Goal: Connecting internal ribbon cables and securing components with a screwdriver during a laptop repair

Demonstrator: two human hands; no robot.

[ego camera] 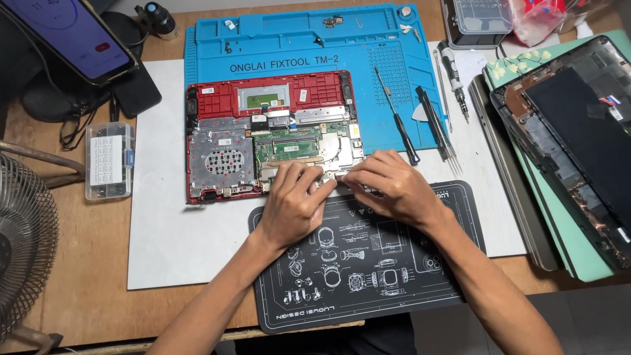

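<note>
Hands (292, 200) (391, 184) press the opened red laptop's (223, 98) near edge

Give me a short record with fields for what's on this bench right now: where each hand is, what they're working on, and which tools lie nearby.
Left hand: fingertips on the near edge of the opened red laptop
Right hand: beside the left, fingers on the same edge
Held: cannot tell
Under the laptop: blue mat and white sheet
Under the wrists: black mat
Tools: screwdriver and tweezers to the right
Left side: clear parts box
</note>
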